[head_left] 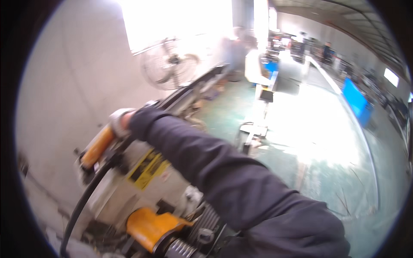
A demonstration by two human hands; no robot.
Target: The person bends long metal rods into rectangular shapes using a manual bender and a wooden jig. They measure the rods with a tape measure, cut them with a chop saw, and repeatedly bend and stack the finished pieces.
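Observation:
A dark-sleeved arm reaches from the lower right across to the left side; I take it for my right arm. At its end my right hand (117, 122), in a pale glove with bare skin at the wrist, is closed at the upper end of an orange cylindrical handle (98, 147). Blur hides the single fingers. The handle sits over a pale machine housing (112, 195) with a yellow-and-black label (147, 169). Below the arm are an orange curved cover (149, 228) and a ribbed metal cylinder (180, 248). My left hand is out of view.
A black hose (84, 201) hangs from beside the handle. Behind the machine, a long rail (189, 88) runs toward a standing fan (173, 60) by the wall. A person in pale clothing (254, 66) is farther off. Blue panels (356, 101) stand at the right.

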